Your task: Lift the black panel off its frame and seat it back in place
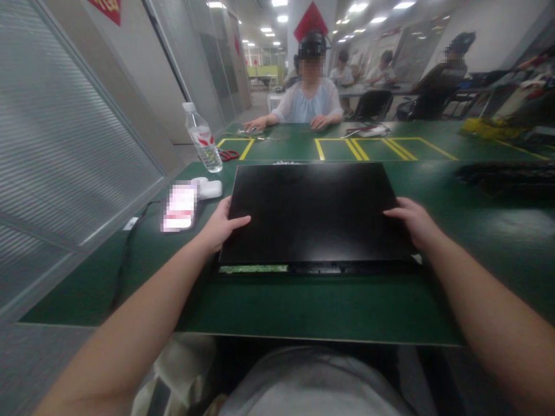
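A flat black display panel point(310, 211) spans the space between my two hands, its dark face turned up toward me. My left hand point(223, 224) grips its left edge, thumb laid over the face. On the opposite edge my right hand point(414, 222) holds it the same way, thumb on top. Beneath the panel's near edge shows a black frame or casing with a strip of green circuit board point(254, 269) at its left. The fingers under the panel are hidden. Whether the panel rests on the part below or hangs just above it, I cannot tell.
Left of the panel lie a lit phone point(180, 207) and a white object point(208, 189). Behind them stand a water bottle point(203, 138) and red-handled scissors point(229, 155). A person point(312, 98) sits across the green table point(321, 306). Dark items point(507, 179) lie at the right.
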{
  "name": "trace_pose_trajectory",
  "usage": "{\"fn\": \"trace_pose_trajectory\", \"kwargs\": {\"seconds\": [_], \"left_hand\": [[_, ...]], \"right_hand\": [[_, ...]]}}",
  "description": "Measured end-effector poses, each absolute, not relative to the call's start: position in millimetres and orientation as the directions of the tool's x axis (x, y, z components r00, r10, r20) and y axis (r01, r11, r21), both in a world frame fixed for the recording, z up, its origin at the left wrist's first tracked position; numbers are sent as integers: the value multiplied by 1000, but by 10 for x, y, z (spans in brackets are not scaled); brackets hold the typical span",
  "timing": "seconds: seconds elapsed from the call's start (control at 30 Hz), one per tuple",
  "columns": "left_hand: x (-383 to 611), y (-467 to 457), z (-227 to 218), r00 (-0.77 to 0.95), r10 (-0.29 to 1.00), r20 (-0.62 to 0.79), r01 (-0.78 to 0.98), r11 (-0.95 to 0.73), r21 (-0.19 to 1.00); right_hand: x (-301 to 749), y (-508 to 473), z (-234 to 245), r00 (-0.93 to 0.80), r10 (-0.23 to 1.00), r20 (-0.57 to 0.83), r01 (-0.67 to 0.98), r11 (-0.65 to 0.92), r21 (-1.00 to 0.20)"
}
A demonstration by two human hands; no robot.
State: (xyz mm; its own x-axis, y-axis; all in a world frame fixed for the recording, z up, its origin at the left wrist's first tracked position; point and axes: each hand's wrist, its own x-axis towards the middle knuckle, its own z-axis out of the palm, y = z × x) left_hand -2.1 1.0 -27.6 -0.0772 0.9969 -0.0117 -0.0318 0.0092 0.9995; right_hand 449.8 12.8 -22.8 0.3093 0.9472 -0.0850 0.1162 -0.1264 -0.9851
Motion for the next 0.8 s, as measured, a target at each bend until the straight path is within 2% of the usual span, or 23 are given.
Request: {"fn": "trace_pose_trajectory", "kwargs": {"seconds": [0.3, 0.8], "left_hand": [[-48, 37, -314, -87, 996, -21, -23, 19, 1000], [-32, 35, -312, -72, 990, 125, 26, -123, 992]], "right_hand": [[4515, 137, -248, 281, 958, -55, 147, -99, -984], [4492, 135, -249, 310, 949, -56, 154, -108, -982]]}}
